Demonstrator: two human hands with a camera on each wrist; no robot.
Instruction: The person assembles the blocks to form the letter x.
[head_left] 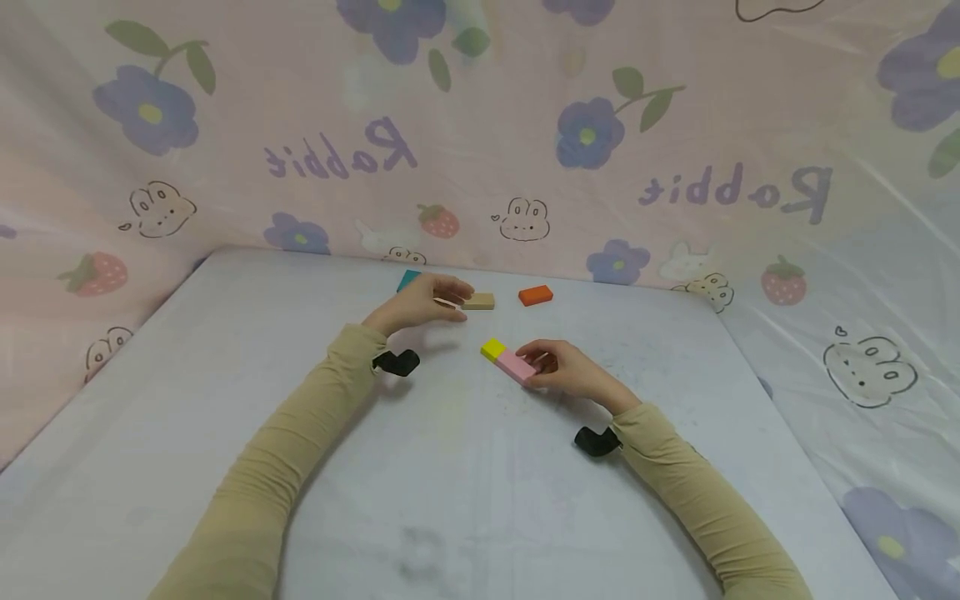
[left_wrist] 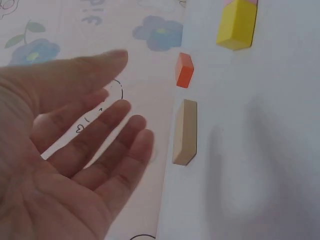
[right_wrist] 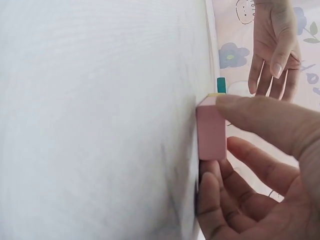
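Observation:
My right hand [head_left: 570,368] pinches a pink block [head_left: 516,366] between thumb and fingers at its near end. A yellow block [head_left: 492,349] lies end to end against the far end of the pink one. With fingers apart and nothing held, my left hand [head_left: 425,302] hovers over the table beside a beige block [head_left: 480,302]. Partly behind that hand is a teal block [head_left: 408,279]. In the left wrist view, the beige block [left_wrist: 186,132] stands clear of the left fingertips.
An orange block [head_left: 536,295] lies right of the beige one, near the table's back edge. The white tabletop [head_left: 450,483] meets a hanging cloth [head_left: 480,167] printed with flowers and rabbits at the back and sides. Each wrist carries a black mount [head_left: 597,442].

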